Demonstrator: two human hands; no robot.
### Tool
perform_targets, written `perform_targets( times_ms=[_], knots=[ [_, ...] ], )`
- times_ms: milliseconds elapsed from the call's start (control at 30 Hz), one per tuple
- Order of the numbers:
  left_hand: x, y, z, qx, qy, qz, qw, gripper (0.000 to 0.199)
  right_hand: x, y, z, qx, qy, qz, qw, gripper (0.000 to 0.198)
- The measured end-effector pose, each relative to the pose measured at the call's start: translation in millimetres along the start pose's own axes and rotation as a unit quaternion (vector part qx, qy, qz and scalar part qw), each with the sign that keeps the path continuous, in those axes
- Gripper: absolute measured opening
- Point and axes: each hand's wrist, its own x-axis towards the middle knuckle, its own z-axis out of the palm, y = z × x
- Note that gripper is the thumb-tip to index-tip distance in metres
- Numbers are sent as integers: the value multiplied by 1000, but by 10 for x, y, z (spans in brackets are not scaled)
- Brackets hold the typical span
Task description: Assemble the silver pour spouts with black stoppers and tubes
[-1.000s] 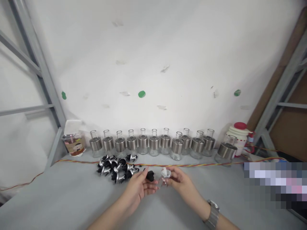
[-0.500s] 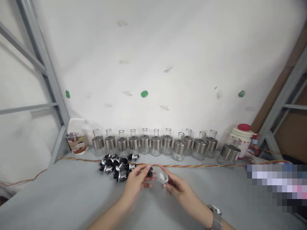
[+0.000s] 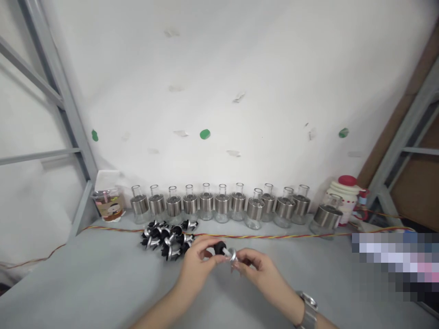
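Over the middle of the grey table, my left hand [image 3: 198, 262] is closed on a black stopper [image 3: 220, 248]. A short pale stem [image 3: 227, 252] shows between the stopper and a small silver cap [image 3: 232, 254], which the fingertips of my right hand [image 3: 256, 267] pinch. Stopper and cap face each other almost in line; whether they are joined I cannot tell, as fingers cover part of them. Left of my left hand lies a pile of black and silver pourer tops [image 3: 168, 237].
Several open-necked glass bottles with steel sleeves [image 3: 206, 203] stand along the wall. A twisted red and yellow wire [image 3: 260, 236] runs across the table. A drink cup [image 3: 110, 205] stands at the left, a cream jug with red lid [image 3: 345, 196] at the right.
My hands have come together. The black stopper and the silver cap, apart before, now meet or nearly meet. My right hand has turned its piece toward the left, and its fingers are more curled.
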Motion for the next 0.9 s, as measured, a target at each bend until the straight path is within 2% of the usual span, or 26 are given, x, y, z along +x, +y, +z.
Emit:
perform_targets(
  times_ms=[100,167,333,500,567,667,733,900],
  knots=[
    [-13,20,-15,69,-20,18,997,23,-41,-64,19,-34,-6,-11,999,13],
    [-24,36,-23,80,-44,21,996,20,-61,-101,24,-54,-5,-18,998,15],
    [-44,45,-20,81,-76,7,994,24,-76,-129,15,-104,4,-38,994,14],
    [-45,-27,43,24,-71,-49,996,25,-107,-117,5,-216,8,-120,969,13],
    [-59,-49,61,39,-63,-60,995,21,-122,-108,14,-234,13,-133,963,13],
    [-94,-49,64,98,-52,-52,992,31,-136,-108,33,-203,6,-127,971,13],
    [-108,-40,62,110,-57,-80,989,42,-134,-115,42,-161,-3,-112,981,12],
    [-77,-31,74,26,-29,-152,988,46,-99,-111,54,-35,-29,-43,998,12]
  ],
)
